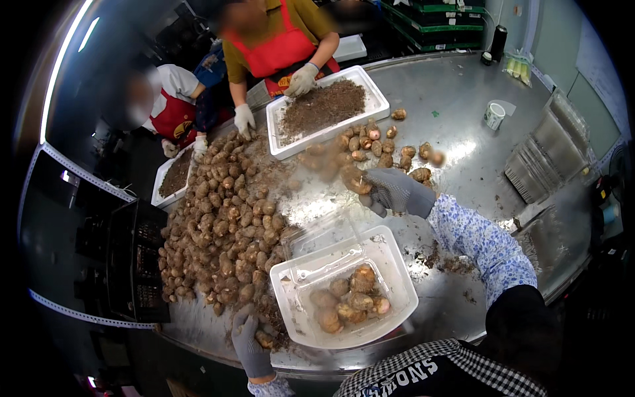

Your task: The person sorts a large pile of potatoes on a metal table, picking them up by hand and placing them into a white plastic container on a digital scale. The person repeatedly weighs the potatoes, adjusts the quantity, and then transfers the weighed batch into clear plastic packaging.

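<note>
My right hand (397,192), in a grey glove, grips a brown taro (355,179) above the steel table. At the near edge of the big pile, my gloved left hand (250,344) has its fingers curled around a small taro (264,339), partly hidden by the glove. Between my hands stands a white tray (280,281) with a clear plastic box (311,291) in it. Several taros (360,301) lie inside the box. The taro pile (228,218) spreads to the left of the tray.
Loose taros (385,159) lie beyond my right hand. A co-worker's gloved hand (302,81) is over a soil-filled white tray (381,106); another person stands farther left. Stacked clear boxes (549,155) and a white cup (494,116) are at right, a black crate (137,261) at left.
</note>
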{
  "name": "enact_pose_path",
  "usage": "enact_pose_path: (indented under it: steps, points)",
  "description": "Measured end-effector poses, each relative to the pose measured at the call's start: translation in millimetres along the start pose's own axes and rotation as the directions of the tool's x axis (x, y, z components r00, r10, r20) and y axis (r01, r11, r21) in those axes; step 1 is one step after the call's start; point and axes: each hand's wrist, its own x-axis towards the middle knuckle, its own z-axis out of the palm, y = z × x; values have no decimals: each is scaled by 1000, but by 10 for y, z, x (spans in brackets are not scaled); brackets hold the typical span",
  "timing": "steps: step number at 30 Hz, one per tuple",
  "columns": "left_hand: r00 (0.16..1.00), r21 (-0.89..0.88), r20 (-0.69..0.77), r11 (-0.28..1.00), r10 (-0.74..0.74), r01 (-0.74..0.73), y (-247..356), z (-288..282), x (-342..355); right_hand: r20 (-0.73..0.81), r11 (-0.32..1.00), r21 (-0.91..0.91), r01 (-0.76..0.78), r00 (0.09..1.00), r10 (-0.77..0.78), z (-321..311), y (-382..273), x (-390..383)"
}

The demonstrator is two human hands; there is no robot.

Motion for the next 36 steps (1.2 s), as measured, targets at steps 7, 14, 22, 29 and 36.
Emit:
enact_pose_path:
  steps: [7, 14, 22, 29, 36]
  points:
    - [924, 99, 329, 966, 194, -237, 415, 613, 87, 165, 964, -259, 61, 986, -18, 1205, -188, -39]
    - [914, -280, 218, 919, 343, -278, 569, 310, -42, 361, 804, -568, 175, 931, 52, 2403, -34, 156]
    - [949, -405, 75, 879, 306, -251, 384, -631, -284, 335, 726, -590, 352, 926, -176, 3273, 276, 311]
    - [950, -328, -35, 895, 310, -304, 245, -920, -320, 439, 558, -636, 533, 845, -306, 3712, 682, 288]
    - [946, -540, 62, 808, 319, -237, 92, -1106, -298, 354, 430, -747, 508, 850, -389, 3848, 838, 515]
